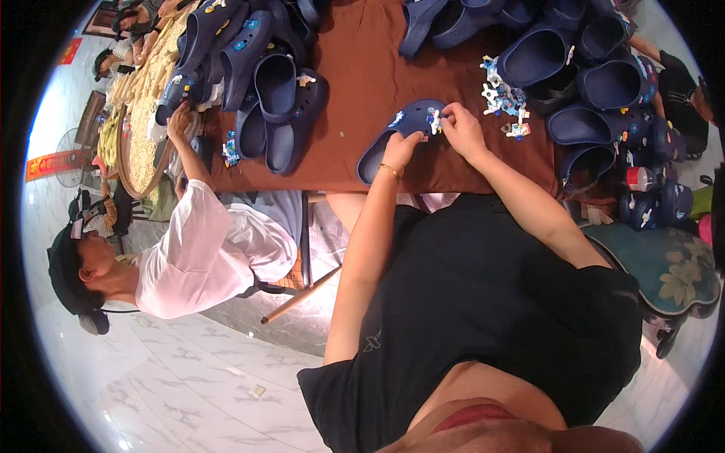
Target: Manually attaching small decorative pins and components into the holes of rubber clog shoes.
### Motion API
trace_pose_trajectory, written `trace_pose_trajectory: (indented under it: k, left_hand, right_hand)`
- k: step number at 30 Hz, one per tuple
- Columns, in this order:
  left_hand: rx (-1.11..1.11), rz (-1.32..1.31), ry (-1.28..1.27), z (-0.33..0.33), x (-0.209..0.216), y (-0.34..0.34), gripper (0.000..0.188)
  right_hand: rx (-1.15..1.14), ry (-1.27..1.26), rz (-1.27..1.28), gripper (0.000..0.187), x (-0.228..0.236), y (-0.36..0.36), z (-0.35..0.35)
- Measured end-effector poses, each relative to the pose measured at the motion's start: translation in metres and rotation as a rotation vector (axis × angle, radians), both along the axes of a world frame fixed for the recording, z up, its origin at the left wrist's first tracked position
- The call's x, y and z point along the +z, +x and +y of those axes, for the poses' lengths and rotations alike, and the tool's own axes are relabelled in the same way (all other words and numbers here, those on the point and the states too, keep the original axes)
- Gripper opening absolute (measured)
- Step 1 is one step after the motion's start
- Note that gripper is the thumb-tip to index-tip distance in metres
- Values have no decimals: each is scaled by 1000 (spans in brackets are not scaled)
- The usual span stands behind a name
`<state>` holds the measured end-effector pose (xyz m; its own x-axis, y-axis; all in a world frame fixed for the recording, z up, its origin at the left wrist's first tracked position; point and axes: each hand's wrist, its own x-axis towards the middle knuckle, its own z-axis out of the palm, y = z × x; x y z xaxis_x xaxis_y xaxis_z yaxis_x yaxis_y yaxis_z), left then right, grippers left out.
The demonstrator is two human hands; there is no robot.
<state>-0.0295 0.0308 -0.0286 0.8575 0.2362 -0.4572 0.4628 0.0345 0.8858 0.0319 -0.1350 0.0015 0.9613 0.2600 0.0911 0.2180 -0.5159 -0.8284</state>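
A dark blue foam clog (414,115) lies on the brown cloth at the near edge of the table, its toe pointing away to the right. My left hand (402,149) grips it at the opening, with the fingers partly hidden inside. At the toe, my right hand (462,130) is closed in a pinch on a small white shoe charm (435,121). Another white and blue charm (397,118) sits on the clog's upper. To the right of my right hand is a loose pile of white and blue charms (501,97).
Stacked navy clogs (612,81) crowd the table's right side, and more clogs (281,90) stand at the left. A co-worker in a white shirt (198,253) sits to my left, reaching for a clog. A green cushioned stool (657,264) stands at right.
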Motion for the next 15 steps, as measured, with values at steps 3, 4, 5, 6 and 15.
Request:
trace_pose_trajectory:
  k: [3,4,5,6,15]
  left_hand:
    - [-66,14,-25,-11,24,11,33]
    - [-79,59,-13,-15,37,11,32]
    - [-90,58,-15,-19,40,13,32]
    - [-66,81,74,-19,41,13,30]
    - [-55,34,28,-13,34,1,29]
  right_hand:
    - [53,56,-66,16,0,6,-7]
    - [44,53,-64,16,0,8,-9]
    - [56,11,-57,16,0,11,-11]
    - [68,-28,-51,15,3,13,-10]
    - [472,-821,39,16,49,48,32]
